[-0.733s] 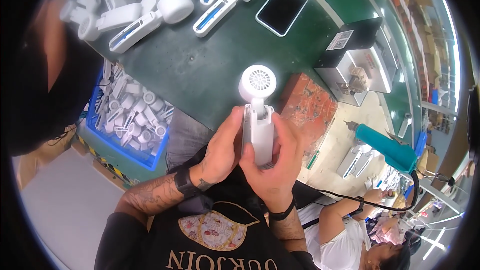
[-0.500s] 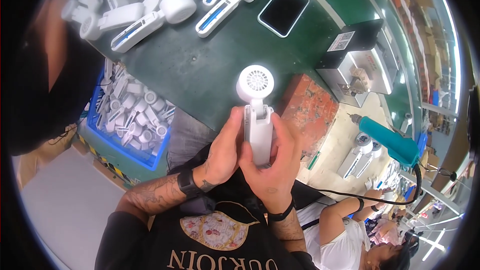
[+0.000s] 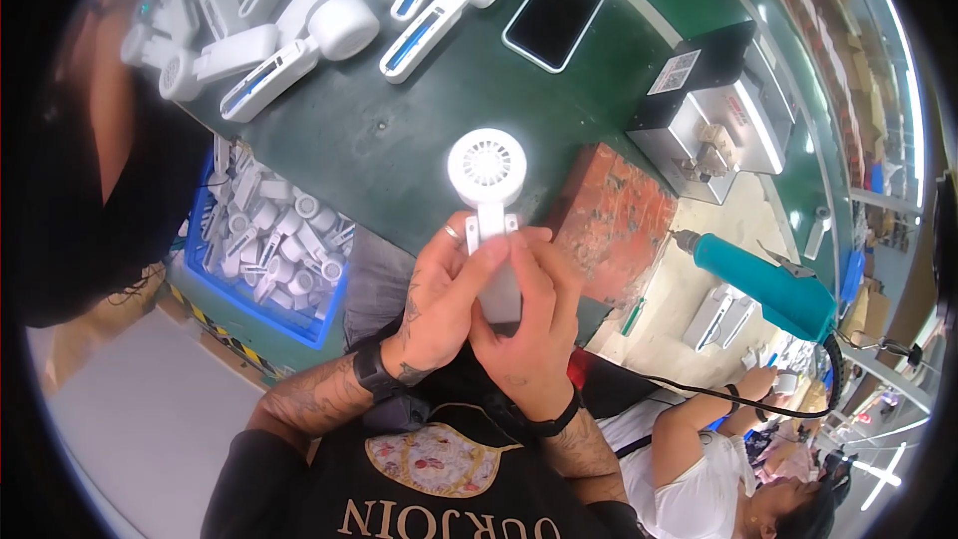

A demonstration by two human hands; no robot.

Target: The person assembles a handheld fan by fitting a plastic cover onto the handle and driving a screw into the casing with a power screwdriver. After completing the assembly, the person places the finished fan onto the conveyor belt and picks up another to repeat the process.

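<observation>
The left hand [image 3: 437,311] and the right hand [image 3: 534,351] are both closed around a white handheld fan [image 3: 489,212], held upright near the centre of the frame with its round grille [image 3: 487,166] uppermost. The left fingers curl behind the handle [image 3: 501,304] while that thumb lies across its front; the right hand wraps the other side, fingertips gathered just below the neck. A moment ago the palms flanked the handle and left most of its front bare; now the thumb and fingertips have met over its upper part, so the grip appears to bear on the end by the neck joint, though the fingers cover too much to tell whether anything is being pressed there. The fan has also shifted slightly left in the frame. Just right of the hands a reddish block [image 3: 614,225] sits on the green bench [image 3: 399,165], and beyond it, at centre right, hangs a teal power screwdriver [image 3: 763,284]. A black and silver machine [image 3: 723,135] stands upper right, a dark-screened phone [image 3: 554,18] lies at upper centre, more white fans [image 3: 344,25] heap at upper left, and below them a blue crate [image 3: 333,311] holds many white pieces [image 3: 289,240]
</observation>
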